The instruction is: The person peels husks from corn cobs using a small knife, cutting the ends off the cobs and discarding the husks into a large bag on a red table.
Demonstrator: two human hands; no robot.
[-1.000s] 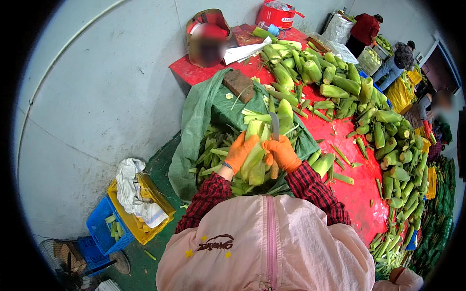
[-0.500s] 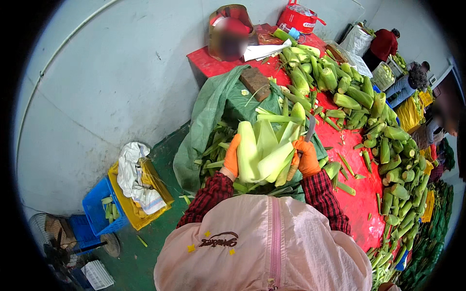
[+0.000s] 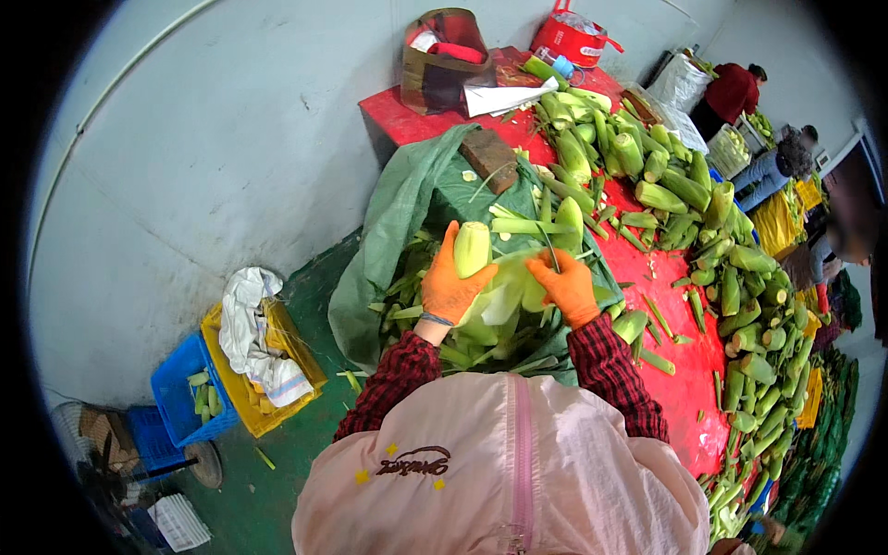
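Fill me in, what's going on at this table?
Someone in orange gloves is handling corn. The left grip holds a pale-green corn ear, and the right grip has a knife, its blade seen nearly edge-on. Loose husk leaves lie between and below the hands, at the mouth of a green sack. To the right, a long heap of green ears runs along the red table.

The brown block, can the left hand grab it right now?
Probably not: the left hand is wrapped around a corn cob. If it let go, the way to the brown block on the green sack looks free.
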